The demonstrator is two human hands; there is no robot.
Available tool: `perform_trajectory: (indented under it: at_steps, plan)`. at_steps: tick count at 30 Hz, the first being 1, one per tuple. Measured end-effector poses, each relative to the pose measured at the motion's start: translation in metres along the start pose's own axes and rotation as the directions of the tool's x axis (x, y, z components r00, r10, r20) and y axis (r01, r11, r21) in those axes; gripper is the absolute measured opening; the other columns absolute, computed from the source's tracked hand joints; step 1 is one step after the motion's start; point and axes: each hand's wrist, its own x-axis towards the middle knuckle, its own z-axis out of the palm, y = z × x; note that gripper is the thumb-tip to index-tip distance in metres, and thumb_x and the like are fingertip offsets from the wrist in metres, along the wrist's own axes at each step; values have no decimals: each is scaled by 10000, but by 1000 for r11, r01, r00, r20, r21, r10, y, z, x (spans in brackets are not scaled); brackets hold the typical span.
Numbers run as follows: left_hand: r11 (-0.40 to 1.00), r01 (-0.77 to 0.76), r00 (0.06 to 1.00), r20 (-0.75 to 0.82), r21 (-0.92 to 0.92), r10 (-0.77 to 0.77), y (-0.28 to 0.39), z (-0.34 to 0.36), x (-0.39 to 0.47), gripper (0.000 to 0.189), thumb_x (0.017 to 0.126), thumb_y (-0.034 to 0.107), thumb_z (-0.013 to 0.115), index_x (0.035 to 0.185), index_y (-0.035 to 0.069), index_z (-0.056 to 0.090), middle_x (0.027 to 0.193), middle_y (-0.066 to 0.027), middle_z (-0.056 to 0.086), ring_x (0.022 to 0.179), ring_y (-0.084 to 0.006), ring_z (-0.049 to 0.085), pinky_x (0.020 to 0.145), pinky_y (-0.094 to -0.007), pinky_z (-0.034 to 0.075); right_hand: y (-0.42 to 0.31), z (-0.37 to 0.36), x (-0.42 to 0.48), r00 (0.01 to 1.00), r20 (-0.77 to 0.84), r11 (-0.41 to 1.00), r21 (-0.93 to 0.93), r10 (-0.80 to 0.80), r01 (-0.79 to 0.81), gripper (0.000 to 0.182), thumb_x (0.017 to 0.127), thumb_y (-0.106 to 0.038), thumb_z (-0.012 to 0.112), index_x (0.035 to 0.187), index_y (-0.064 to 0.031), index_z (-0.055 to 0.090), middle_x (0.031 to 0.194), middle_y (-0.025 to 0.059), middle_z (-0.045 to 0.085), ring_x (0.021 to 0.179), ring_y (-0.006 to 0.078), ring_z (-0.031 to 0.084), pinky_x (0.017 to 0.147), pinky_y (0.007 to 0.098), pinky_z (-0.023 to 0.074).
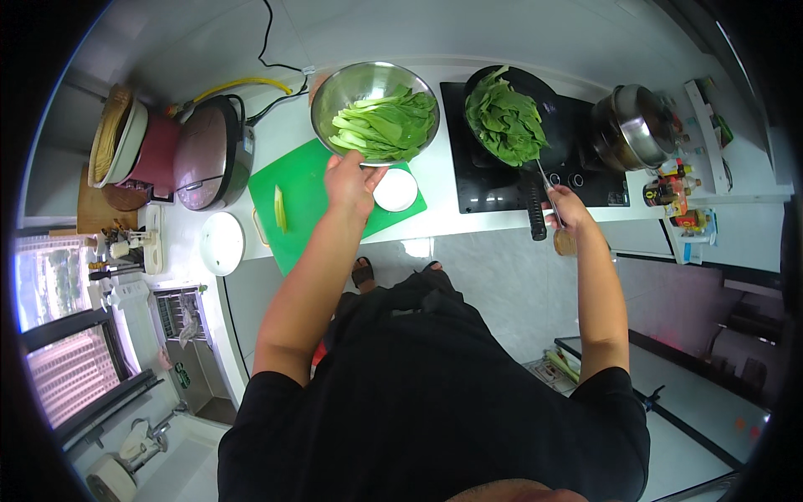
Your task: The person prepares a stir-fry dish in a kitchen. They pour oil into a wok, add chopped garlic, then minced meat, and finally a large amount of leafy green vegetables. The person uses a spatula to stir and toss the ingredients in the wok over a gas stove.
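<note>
My left hand (350, 187) grips the near rim of a stainless-steel bowl (370, 76). Leafy greens with pale stems (389, 122) fill much of the bowl's bottom. Beneath my left forearm lies a green cutting board (301, 182) with one cut stem piece (280, 210) on it. A small white bowl (396, 190) stands on the board, right of that hand. My right hand (568, 208) holds the handle of a metal cooking utensil (543, 174), whose head is hidden among leaves. Those greens (507, 122) are heaped in a black wok (552, 103); its dark handle (535, 213) points toward me, beside the right hand.
The wok sits on a black cooktop (483, 191), left of a steel pot (633, 128). Bottles (662, 191) line the right end. Leftward are a rice cooker (210, 157), a white plate (222, 243), a utensil holder (152, 241) and a sink (204, 383).
</note>
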Motion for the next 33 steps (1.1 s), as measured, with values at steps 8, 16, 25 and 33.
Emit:
perform_trajectory:
  at_steps: [8, 16, 25, 33]
  plan:
    - [997, 45, 999, -20, 63, -44, 0, 11, 1, 268, 940, -6, 539, 1199, 42, 495, 1216, -176, 621, 1059, -391, 701, 866, -472, 632, -35, -83, -35, 740, -199, 494, -846, -642, 201, 385, 1020, -319, 600, 1298, -72, 702, 1208, 221, 717, 1139, 406, 677, 983, 468, 542]
    - [994, 66, 997, 21, 88, -68, -3, 13, 0, 303, 936, -20, 541, 1221, 49, 466, 1217, -172, 620, 1051, -387, 707, 873, -482, 639, -92, -66, -77, 653, -166, 464, -829, -739, 314, 395, 1060, -284, 506, 1366, -88, 660, 1179, 252, 708, 1094, 438, 679, 948, 493, 543]
    - [991, 75, 996, 31, 108, -79, -4, 2, -5, 310, 948, -7, 541, 1242, 62, 470, 1229, -157, 623, 1043, -377, 711, 849, -442, 641, -43, -30, -27, 721, -278, 666, -671, -635, 327, 406, 1081, -322, 482, 1408, -142, 639, 1180, 268, 697, 1081, 456, 672, 948, 497, 546]
    - [993, 71, 997, 5, 94, -72, -5, 1, -7, 302, 947, -8, 543, 1237, 52, 483, 1241, -167, 625, 1050, -374, 711, 869, -456, 645, -13, -33, -21, 738, -299, 648, -724, -605, 238, 389, 1074, -300, 497, 1391, -140, 655, 1165, 259, 706, 1066, 454, 678, 928, 494, 550]
